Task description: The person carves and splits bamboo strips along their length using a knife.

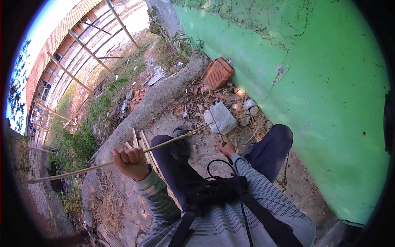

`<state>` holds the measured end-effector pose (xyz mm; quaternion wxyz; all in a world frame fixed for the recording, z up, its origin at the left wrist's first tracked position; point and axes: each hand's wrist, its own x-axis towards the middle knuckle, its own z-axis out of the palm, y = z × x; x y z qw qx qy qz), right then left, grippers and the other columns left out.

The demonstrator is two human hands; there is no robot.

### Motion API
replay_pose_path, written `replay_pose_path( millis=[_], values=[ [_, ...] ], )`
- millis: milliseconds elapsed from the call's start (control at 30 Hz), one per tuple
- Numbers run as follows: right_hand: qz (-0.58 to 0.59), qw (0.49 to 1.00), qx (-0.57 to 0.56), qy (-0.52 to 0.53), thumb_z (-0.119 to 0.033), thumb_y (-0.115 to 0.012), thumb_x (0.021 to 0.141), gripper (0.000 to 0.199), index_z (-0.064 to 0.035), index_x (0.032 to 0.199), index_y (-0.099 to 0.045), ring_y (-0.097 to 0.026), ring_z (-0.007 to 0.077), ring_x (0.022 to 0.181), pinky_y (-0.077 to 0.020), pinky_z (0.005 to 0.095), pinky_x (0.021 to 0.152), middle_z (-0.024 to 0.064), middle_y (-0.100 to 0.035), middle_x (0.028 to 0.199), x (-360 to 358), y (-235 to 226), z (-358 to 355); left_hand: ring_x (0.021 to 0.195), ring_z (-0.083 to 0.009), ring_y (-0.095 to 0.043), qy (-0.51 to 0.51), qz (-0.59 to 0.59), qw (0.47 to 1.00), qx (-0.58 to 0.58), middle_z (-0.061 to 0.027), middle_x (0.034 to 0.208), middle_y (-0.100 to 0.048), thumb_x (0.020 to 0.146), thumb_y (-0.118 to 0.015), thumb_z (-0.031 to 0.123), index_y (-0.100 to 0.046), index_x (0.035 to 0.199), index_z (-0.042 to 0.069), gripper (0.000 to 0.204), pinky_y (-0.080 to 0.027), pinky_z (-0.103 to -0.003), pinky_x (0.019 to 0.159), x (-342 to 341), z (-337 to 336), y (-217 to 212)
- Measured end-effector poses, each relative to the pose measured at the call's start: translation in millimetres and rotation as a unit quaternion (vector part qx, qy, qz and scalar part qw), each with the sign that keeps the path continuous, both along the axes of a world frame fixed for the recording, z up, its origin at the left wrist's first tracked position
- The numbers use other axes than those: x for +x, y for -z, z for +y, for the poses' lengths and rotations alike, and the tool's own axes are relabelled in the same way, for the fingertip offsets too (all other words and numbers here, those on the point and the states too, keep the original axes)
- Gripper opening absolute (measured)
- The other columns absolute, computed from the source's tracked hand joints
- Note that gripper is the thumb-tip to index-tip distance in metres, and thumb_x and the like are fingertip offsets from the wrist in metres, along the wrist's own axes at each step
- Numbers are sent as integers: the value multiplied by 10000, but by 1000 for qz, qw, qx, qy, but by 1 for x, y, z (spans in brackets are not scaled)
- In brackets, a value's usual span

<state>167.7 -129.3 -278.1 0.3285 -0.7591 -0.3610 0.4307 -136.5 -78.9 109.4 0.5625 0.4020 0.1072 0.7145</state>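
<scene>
Our left hand (pixel 132 162), left of the blocky white stone (pixel 222 118), grips a long tan wooden strip (pixel 96 167), likely springy, best held midway; our right hand (pixel 227 150), a thin dark knife (pixel 218 130).

Daylight blows out the sky (pixel 50 24) while fisheye distortion bends straight edges

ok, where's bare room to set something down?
Best looks like the ground between the right sleeve and green wall. Smaller: the patch between the left leg and right hand.
Crowded: rubble and straw around the white block; wooden strips beside the left leg.
</scene>
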Motion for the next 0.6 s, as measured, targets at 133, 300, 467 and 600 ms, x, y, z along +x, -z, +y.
replay_pose_path(
  millis=[133,300,467,600],
  values=[
    [95,984,-78,132,-166,-764,754,236,-41,694,-574,-500,142,403,-403,293,382,26,-553,578,16,17,-10,467,-111,-53,-4,-18,999,36,44,499,-107,1106,-282,353,-202,607,189,531,-142,-322,457,-40,-3,-5],
    [400,907,42,126,-327,-685,914,288,-42,874,-670,-385,36,417,-323,231,405,-74,-413,558,-5,-94,12,503,-124,-85,-83,-42,995,40,30,527,-105,1103,-283,320,-228,625,173,503,-176,-333,514,-78,-19,19],
    [392,905,133,97,-495,-668,935,506,-51,1176,-701,-347,20,443,-308,219,427,-90,-375,586,9,-188,13,515,-120,-124,-92,-124,988,21,29,544,-128,1102,-296,319,-248,626,163,503,-204,-331,532,-83,-29,42],
    [386,897,202,82,-513,-597,981,572,-34,1291,-639,-317,15,427,-288,220,432,-97,-318,584,26,-235,19,528,-122,-175,-76,-173,982,-1,27,556,-159,1101,-308,320,-267,624,159,505,-239,-321,551,-81,-32,58]
  ],
)
